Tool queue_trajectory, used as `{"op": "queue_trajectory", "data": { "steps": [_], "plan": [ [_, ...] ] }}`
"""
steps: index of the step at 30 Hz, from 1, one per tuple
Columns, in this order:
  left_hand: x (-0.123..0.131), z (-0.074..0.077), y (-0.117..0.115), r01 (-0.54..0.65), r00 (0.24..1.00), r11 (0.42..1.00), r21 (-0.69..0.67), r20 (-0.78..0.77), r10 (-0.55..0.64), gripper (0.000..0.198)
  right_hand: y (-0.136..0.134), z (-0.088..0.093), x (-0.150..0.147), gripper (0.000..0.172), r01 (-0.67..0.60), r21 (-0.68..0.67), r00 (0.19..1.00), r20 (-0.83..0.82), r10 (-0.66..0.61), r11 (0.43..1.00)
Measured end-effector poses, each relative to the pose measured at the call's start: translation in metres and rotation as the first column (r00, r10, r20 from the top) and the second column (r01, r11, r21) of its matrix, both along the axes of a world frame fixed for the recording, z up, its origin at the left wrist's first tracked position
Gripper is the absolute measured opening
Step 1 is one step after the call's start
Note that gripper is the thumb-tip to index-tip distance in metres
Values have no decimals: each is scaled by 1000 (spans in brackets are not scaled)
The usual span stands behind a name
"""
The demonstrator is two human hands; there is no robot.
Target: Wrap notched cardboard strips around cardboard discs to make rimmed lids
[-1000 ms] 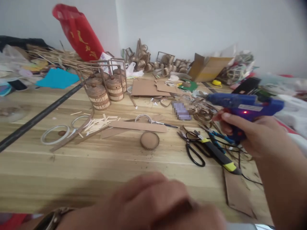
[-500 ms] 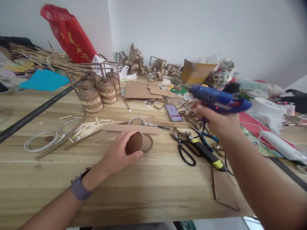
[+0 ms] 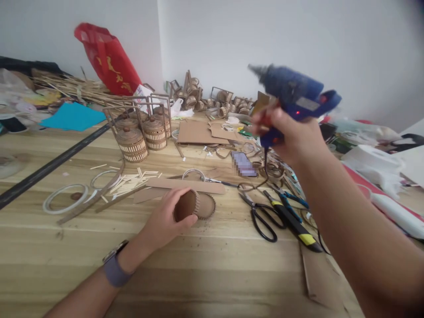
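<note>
My left hand (image 3: 167, 216) wears a watch at the wrist and is wrapped round a small brown cardboard cup (image 3: 186, 206), tilted on its side with its open end toward me. Touching or just beside the cup's right side lies a round cardboard piece (image 3: 207, 206) with a ridged rim. Raised above the table at the right, my right hand (image 3: 281, 128) grips a blue glue gun (image 3: 293, 88), slightly blurred, its nozzle pointing left and a small red light lit. Its cord hangs down to the table.
Black scissors (image 3: 263, 221) and a black-and-yellow cutter (image 3: 294, 225) lie right of the cup. Behind are cardboard strips (image 3: 188, 185), thin sticks (image 3: 132, 182) and a phone (image 3: 244, 164). Lidded bamboo baskets (image 3: 131, 143) stand at the back left, near a red bag (image 3: 111, 62).
My right hand has lifted the glue gun higher, its nozzle now tilted upward. My left hand keeps its hold on the cup. The whole view has shifted slightly.
</note>
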State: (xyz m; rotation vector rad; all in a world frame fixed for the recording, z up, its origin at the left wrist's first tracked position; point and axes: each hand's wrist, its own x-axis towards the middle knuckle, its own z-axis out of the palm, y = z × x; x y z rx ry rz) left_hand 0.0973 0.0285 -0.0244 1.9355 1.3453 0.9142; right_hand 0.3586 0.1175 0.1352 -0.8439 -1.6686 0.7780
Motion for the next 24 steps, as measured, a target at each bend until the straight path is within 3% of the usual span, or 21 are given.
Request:
{"op": "queue_trajectory", "data": {
  "steps": [3, 6, 8, 11, 14, 17, 20, 24],
  "plan": [
    [-1, 5, -4, 1, 998, 996, -85, 68, 4, 57, -44, -33, 1, 34, -142, -242, 967, 172, 187, 960],
    [-1, 7, -5, 15, 990, 986, -164, 140, 8, 59, -80, -80, 6, 44, -115, -472, 966, 151, 209, 874],
    [0, 7, -4, 27, 983, 979, -202, 185, 11, 59, -92, -109, 7, 43, -20, -485, 982, 152, 107, 874],
    [1, 6, -4, 44, 965, 965, -257, 262, 26, 57, -97, -138, 3, 38, 25, -436, 979, 194, 67, 900],
    [2, 6, -5, 81, 941, 945, -318, 336, 33, 58, -97, -152, -9, 32, 121, -375, 980, 191, -51, 919],
    [6, 6, -9, 136, 929, 921, -366, 369, 9, 62, -104, -155, -25, 27, 234, -380, 971, 141, -194, 895],
    [13, 4, -14, 200, 927, 910, -362, 371, -55, 68, -113, -157, -37, 23, 275, -335, 961, 110, -252, 901],
    [21, 1, -21, 222, 951, 930, -294, 277, -139, 70, -118, -158, -40, 12, 255, -84, 960, 138, -242, 963]
  ]
}}
